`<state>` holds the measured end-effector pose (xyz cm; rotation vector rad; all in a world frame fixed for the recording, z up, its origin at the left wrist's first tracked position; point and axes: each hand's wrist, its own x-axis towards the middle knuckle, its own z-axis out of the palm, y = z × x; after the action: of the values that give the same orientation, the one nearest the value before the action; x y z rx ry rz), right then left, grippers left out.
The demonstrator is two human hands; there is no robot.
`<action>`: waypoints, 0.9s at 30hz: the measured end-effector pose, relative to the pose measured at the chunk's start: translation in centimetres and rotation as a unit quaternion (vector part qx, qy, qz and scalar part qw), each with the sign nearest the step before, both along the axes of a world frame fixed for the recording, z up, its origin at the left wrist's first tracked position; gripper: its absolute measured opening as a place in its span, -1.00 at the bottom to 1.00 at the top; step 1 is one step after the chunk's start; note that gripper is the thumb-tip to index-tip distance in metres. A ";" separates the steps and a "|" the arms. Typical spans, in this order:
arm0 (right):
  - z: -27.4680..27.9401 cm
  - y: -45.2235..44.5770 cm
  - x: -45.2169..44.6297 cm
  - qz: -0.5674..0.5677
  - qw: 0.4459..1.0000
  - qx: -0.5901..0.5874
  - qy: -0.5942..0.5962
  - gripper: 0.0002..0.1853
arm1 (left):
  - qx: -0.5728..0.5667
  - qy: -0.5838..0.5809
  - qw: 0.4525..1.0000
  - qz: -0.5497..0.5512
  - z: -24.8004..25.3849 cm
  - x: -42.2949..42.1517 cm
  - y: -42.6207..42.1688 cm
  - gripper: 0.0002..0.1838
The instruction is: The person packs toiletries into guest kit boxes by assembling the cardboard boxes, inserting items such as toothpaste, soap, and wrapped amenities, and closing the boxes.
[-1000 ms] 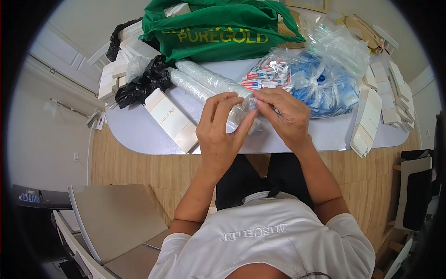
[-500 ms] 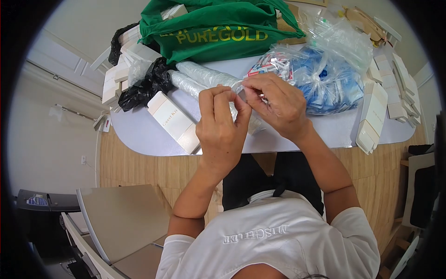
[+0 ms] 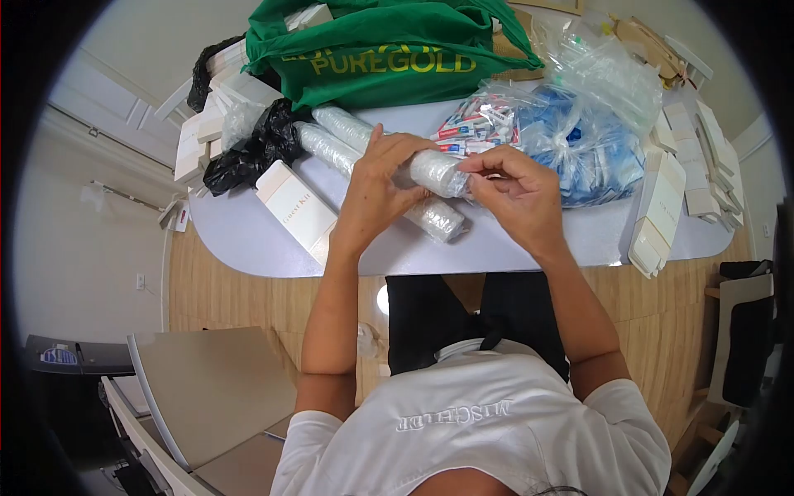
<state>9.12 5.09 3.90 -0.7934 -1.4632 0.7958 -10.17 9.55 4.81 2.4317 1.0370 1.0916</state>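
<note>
1. The fingertips, which met over the rolls half a second ago, are now apart: the left hand wraps the upper plastic roll, center frame, and the right hand pinches its end.
2. So the work now seems centered on that end.
3. The lower plastic roll lies beside it on the table.
4. Green bag top center; blue packets upper right.
5. Wood floor below; chair lower left.

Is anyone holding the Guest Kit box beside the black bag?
No, the left hand and right hand are on a shiny roll, while that Guest Kit box lies on the table.
</note>
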 end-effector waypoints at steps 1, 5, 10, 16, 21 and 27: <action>0.5 0.0 0.3 0.027 0.998 -0.058 0.013 -0.77 | -0.022 0.001 1.000 -0.016 0.0 0.1 0.3 -0.44; 2.7 -0.6 -0.2 -0.034 0.990 -0.061 -0.123 -0.71 | -0.032 -0.006 0.999 -0.019 -0.3 1.2 0.7 -0.49; 1.8 1.1 0.2 -0.059 0.956 0.024 -0.287 -0.59 | -0.118 -0.043 0.988 -0.087 1.1 -0.1 1.1 -0.54; 1.5 1.0 0.2 -0.047 0.973 -0.046 -0.222 -0.60 | -0.094 0.065 0.981 -0.157 3.2 -1.3 2.7 -0.62; 1.0 1.2 0.2 -0.039 0.977 -0.060 -0.199 -0.61 | -0.020 0.151 0.963 -0.221 3.8 -1.5 4.1 -0.80; 1.3 1.1 0.0 -0.041 0.978 -0.075 -0.191 -0.60 | 0.031 0.166 0.957 -0.238 4.3 -1.5 4.1 -0.92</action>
<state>9.11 6.18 5.22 -1.1631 -1.7082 0.7223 -11.65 13.63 9.08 2.7697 0.4487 0.5756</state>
